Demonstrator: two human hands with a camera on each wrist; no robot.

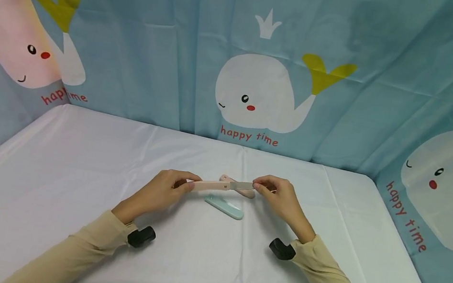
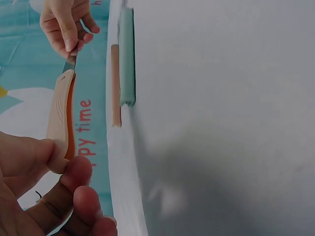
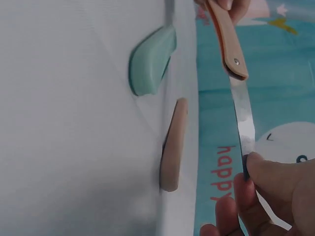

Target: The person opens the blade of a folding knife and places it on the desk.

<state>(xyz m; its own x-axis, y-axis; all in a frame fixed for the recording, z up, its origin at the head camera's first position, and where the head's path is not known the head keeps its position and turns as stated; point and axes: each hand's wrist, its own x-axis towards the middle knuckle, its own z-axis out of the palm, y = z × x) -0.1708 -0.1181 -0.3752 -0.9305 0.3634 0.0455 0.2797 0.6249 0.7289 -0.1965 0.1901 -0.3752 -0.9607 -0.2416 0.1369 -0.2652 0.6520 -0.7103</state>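
Note:
A folding knife with a pale pink handle is held level above the table, its steel blade swung out. My left hand pinches the handle's end between thumb and fingers. At the other end, the thumb and forefinger of my right hand pinch the blade near its tip, which they hide. Below the knife, a green folded knife lies on the white cloth. Just behind it rests a second pink folded knife, partly covered in the head view by the raised one.
A white cloth covers the table. Blue curtains with printed whales stand along the back and sides. Black wrist mounts sit at both sleeve cuffs, low over the table.

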